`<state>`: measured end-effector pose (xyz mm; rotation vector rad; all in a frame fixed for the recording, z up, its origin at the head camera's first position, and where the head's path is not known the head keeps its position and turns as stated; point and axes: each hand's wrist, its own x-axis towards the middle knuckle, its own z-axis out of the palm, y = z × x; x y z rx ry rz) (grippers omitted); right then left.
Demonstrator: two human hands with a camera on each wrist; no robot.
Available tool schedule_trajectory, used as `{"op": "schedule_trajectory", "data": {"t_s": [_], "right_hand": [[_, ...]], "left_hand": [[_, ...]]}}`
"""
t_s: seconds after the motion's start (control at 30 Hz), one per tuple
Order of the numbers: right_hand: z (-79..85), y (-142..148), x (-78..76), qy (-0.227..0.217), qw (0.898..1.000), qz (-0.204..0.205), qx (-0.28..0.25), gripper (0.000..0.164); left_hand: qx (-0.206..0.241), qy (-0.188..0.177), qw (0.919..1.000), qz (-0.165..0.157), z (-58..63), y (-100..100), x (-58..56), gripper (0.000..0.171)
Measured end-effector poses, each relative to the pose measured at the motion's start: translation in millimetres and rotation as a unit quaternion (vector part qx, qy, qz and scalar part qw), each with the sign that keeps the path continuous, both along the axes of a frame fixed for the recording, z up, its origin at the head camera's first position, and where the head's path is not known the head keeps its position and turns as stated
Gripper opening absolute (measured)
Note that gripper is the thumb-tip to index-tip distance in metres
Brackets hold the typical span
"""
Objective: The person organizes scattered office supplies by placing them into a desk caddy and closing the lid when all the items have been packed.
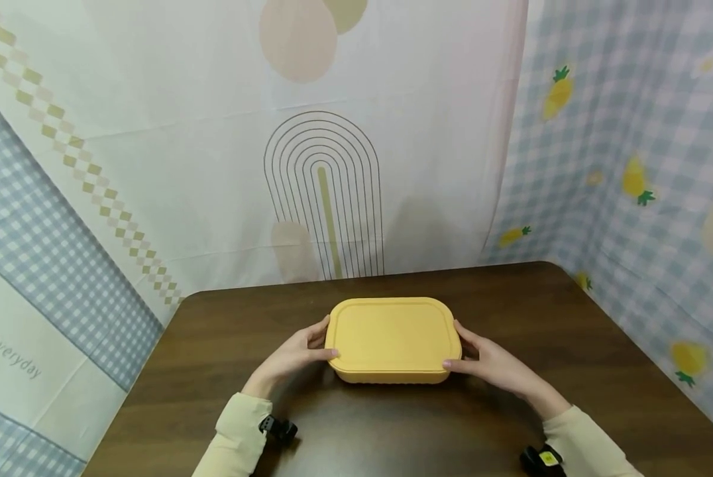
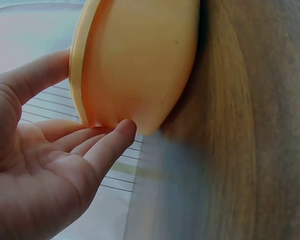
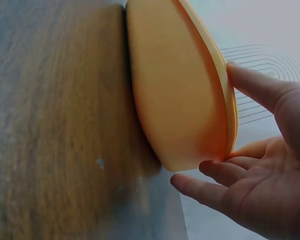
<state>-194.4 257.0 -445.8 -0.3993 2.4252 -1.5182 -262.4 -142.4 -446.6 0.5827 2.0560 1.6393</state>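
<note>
A yellow rectangular lidded food container [image 1: 395, 334] with rounded corners sits on the brown wooden table [image 1: 386, 430], its lid on. At its left end my left hand [image 1: 293, 358] holds it, thumb on the lid's edge and fingers against the end wall. My right hand [image 1: 496, 361] grips the opposite end in much the same way. The left wrist view shows the left fingertips [image 2: 124, 127] touching the container's side under the lid rim. In the right wrist view the right thumb [image 3: 255, 82] presses the lid edge. What the container holds is hidden.
Behind the table hangs a pale cloth [image 1: 213, 185] with printed arches. Blue checked cloth with pineapples [image 1: 607, 132] borders the right side, and more checked cloth [image 1: 70, 265] the left. A small black device [image 1: 279, 429] is on the left wrist, another [image 1: 541, 460] on the right.
</note>
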Motion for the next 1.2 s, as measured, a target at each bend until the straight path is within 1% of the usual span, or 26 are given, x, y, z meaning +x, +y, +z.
{"op": "schedule_trajectory", "data": {"t_s": [0.17,0.27,0.33,0.4,0.5,0.57,0.63,0.67,0.73,0.8,0.93,1.0,1.03,1.1,1.2], "right_hand": [[-1.8,0,-0.3,0.005,1.0,-0.004,0.016,0.1],[-0.7,1,-2.4,-0.002,1.0,0.0,0.018,0.1],[0.3,2,-3.9,-0.006,1.0,0.0,0.024,0.099],[1.2,3,-5.4,-0.004,1.0,-0.003,0.031,0.099],[1.7,3,-6.7,0.014,0.999,-0.01,0.05,0.099],[0.7,1,-7.0,0.038,0.997,-0.014,0.068,0.101],[-0.8,-2,-7.6,0.065,0.994,-0.019,0.081,0.101],[-1.5,-4,-8.6,0.078,0.993,-0.021,0.09,0.102],[-2.7,-8,-12.1,0.095,0.99,-0.024,0.099,0.104],[-2.8,-13,-17.4,0.106,0.988,-0.024,0.109,0.107],[-2.7,-24,-30.2,0.119,0.984,-0.016,0.132,0.114],[-3.8,-29,-33.0,0.119,0.983,-0.008,0.143,0.116],[-4.6,-30,-33.7,0.118,0.982,-0.004,0.146,0.117],[-6.1,-32,-34.1,0.115,0.981,0.0,0.153,0.119],[-7.2,-34,-33.8,0.119,0.98,-0.001,0.157,0.12]], "left_hand": [[0.006,-0.006,0.9999,-0.008,1.1,0,3.9,0.091],[-0.026,0.012,0.9996,0.0,6.0,0,6.1,0.092],[-0.066,0.039,0.997,0.009,10.4,0,6.9,0.093],[-0.118,0.074,0.99,0.021,15.4,0,7.2,0.094],[-0.172,0.11,0.9783,0.032,21.7,0,7.3,0.098],[-0.189,0.122,0.9738,0.032,24.5,1,7.9,0.102],[-0.194,0.126,0.9724,0.031,25.9,4,8.5,0.106],[-0.201,0.132,0.9702,0.03,26.2,7,8.4,0.108],[-0.212,0.144,0.9663,0.028,24.9,15,7.6,0.11],[-0.226,0.162,0.9601,0.028,22.6,25,7.3,0.111],[-0.261,0.213,0.9414,0.023,16.0,40,5.3,0.112],[-0.28,0.228,0.932,0.024,12.0,44,6.0,0.115],[-0.288,0.232,0.9288,0.025,10.4,46,6.6,0.116],[-0.294,0.234,0.9261,0.028,8.7,48,8.4,0.119],[-0.294,0.229,0.9273,0.03,8.6,49,10.4,0.121]]}}
